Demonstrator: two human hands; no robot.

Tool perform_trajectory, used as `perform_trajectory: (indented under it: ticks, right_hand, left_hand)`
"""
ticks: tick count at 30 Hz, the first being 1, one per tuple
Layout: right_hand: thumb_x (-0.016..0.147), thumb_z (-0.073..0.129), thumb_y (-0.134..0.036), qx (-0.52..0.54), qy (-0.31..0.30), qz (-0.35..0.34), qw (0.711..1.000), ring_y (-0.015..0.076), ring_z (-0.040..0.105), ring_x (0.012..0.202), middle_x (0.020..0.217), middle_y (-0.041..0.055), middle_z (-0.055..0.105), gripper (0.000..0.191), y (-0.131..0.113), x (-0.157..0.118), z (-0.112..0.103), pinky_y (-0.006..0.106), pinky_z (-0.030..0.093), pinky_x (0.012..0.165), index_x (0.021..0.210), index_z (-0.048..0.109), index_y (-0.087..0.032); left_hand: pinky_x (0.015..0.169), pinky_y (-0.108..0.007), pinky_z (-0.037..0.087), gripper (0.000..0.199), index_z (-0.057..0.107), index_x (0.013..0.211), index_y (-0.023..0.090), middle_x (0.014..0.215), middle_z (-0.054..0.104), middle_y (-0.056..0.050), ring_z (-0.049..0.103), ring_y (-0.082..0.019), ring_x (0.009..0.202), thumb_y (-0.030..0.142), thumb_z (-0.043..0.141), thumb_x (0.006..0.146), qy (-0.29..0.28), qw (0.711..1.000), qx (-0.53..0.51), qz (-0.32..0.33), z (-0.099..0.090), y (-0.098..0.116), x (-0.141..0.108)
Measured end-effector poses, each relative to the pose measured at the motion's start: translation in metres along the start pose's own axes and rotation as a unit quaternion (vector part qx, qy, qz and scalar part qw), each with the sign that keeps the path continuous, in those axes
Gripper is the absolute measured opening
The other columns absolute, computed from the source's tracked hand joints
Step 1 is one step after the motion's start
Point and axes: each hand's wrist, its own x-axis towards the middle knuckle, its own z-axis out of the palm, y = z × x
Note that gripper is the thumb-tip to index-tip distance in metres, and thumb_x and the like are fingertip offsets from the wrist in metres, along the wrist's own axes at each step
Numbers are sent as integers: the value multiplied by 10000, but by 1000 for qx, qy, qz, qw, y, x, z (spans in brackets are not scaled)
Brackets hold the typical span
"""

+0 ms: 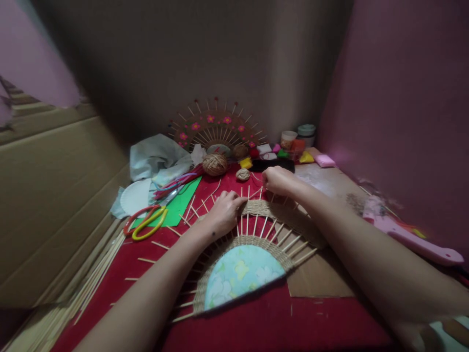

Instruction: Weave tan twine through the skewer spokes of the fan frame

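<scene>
left hand point(225, 211) pinches woven band point(258, 208) — right hand point(277, 180), grip unclear — cup point(288, 136), jar point(306, 131): contents indistinct

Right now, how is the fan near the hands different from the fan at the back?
The front fan lies over the red cloth, while the back fan stands up. The front fan has a pale blue flowery half-circle; the back fan has bright pink flowers on its brown band. Small knobs cap some of the back fan's sticks, but the front fan's visible tips are bare. Both have sticks spreading like sun rays.
</scene>
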Motion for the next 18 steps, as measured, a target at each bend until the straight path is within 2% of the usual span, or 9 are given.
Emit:
perform_trajectory:
  ticks: [6, 9, 14, 18]
  right_hand:
    - [724, 510, -136, 11, -7, 3, 1000, 214, 628, 778, 923, 133, 668, 257, 0, 0, 0, 243, 398, 562, 923, 671, -150]
    - [729, 507, -134, 14, -13, 2, 1000, 210, 630, 759, 914, 141, 667, 260, -1, -1, 0, 248, 405, 570, 928, 673, -141]
    - [728, 508, -145, 3, -7, -1, 1000, 213, 629, 776, 913, 134, 670, 237, -3, 0, 0, 248, 405, 575, 897, 675, -149]
    - [723, 504, -155, -2, -4, -9, 1000, 209, 627, 769, 880, 123, 679, 227, -1, 1, 2, 243, 398, 565, 871, 677, -153]
  left_hand:
    - [832, -309, 414, 491, 506, 1216, 137, 1003, 628, -72, 513, -184, 917, 38, 401, 747, 15, 990, -131, -57, -9, -8, -1]
    - [843, -289, 416, 493, 516, 1199, 122, 1025, 639, -70, 536, -171, 938, 19, 398, 731, 11, 983, -171, -65, -11, -12, -1]
    - [827, -324, 416, 430, 546, 1173, 152, 995, 610, -82, 518, -191, 907, 70, 406, 775, 26, 991, -117, -56, -1, -13, 1]
    - [793, -329, 406, 540, 488, 1245, 235, 1003, 550, -72, 466, -201, 887, 42, 411, 746, 26, 997, -47, -46, 6, -9, 1]
